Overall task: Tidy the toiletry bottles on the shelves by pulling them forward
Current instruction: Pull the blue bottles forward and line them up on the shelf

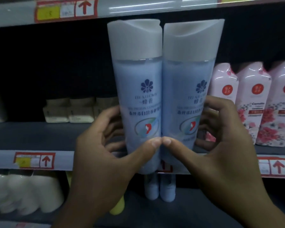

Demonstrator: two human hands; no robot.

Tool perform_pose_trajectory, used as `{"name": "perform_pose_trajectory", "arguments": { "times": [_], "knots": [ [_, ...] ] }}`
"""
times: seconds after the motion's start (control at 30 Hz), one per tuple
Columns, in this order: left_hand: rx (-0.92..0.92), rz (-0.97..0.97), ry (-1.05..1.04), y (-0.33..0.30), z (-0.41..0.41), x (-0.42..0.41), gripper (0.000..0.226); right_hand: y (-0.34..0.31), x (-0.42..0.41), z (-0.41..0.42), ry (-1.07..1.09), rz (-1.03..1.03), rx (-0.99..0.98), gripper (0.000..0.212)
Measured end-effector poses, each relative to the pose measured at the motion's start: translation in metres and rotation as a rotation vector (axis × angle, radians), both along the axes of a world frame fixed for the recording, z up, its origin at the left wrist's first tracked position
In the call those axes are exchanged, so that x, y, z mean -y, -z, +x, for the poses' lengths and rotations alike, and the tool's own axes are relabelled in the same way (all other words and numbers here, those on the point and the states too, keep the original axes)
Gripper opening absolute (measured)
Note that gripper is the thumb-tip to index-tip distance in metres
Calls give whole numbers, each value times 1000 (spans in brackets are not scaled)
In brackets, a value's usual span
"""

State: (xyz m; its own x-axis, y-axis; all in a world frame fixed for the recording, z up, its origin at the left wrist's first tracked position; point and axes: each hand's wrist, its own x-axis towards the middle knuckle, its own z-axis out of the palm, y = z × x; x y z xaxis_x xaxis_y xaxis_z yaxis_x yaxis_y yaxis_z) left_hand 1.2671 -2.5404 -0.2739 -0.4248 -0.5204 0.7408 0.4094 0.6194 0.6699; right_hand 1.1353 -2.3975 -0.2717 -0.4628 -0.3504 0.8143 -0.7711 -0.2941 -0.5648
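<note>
Dim shop shelving: a dark middle shelf (39, 135) with a pale front rail carrying red-framed price tags (34, 160) marked with arrows, and another rail above. My left hand (104, 155) grips the left blue bottle (136, 96): thumb (148, 144) laid across its lower front, fingers curled round its left side and back. My right hand (220, 145) grips the right blue bottle (187, 96) in mirror fashion, thumb (169, 143) on the front, fingers wrapped round the right side. The two thumb tips touch at the seam where the bottles meet. Both bottles are tall, smooth, translucent plastic cylinders filled with pale blue liquid, topped by wide matte grey slanted caps, each printed with a dark flower emblem and an oval badge. They stand upright, side by side and touching, at the shelf's front edge, their bases overlapping the rail; whether they rest on it I cannot tell. Just to the right stand pink floral bottles (253, 104); behind on the left, squat beige containers (69, 111). Below: white bottles (23, 193), two small blue bottles (160, 188), a yellow object (117, 206).
</note>
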Motion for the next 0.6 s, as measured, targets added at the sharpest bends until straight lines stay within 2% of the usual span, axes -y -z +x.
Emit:
{"name": "perform_pose_trajectory", "arguments": {
  "times": [0.23, 0.6],
  "knots": [
    [149, 116, 99, 34, 9, -1, 65, 27, -19, 7, 81, 166, -29, 77],
    [274, 106, 70, 88, 8, -2, 52, 87, -21, 5, 120, 310, -9, 74]
  ]
}}
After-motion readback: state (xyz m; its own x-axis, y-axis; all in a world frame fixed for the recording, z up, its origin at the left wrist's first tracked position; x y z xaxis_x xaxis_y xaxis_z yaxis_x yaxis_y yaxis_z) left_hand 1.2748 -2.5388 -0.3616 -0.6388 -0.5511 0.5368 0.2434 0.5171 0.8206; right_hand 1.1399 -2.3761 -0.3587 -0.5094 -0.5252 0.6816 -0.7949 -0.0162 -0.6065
